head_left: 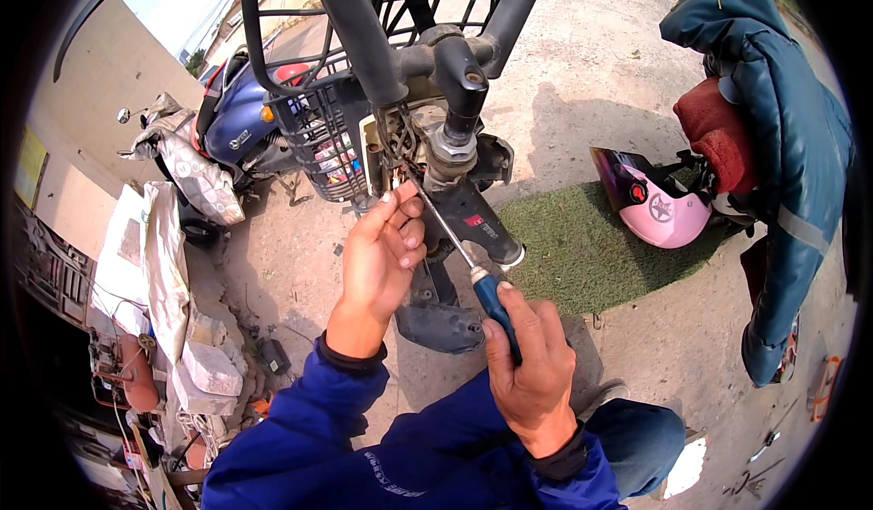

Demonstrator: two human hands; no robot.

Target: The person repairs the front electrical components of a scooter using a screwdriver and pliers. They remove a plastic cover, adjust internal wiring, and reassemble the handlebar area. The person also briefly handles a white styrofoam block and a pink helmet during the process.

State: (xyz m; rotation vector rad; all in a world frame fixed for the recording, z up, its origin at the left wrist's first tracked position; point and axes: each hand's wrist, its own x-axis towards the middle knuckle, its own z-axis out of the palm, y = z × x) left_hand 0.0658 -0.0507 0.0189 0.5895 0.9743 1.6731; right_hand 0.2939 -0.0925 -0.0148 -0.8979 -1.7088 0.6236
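In my right hand (536, 365) is a screwdriver (496, 305) with a blue handle and a long metal shaft. The shaft slants up and left into the opened front of a scooter, among wiring (397, 146) under the handlebar stem (457, 101). My left hand (382, 246) is raised beside the shaft's far end. Its thumb and forefinger are pinched together at the wires, and what lies between them is too small to make out. The steering column's metal collar (452, 153) sits just right of the wiring. A black front fender (473, 224) shows below it.
A black wire basket (314, 137) is fixed to the scooter's front. To the right, a pink helmet (659, 215) rests near a dark teal padded cover (787, 174) and a green mat (582, 255). At left stand a blue scooter (241, 119), broken blocks (211, 369) and a reddish tank (138, 374).
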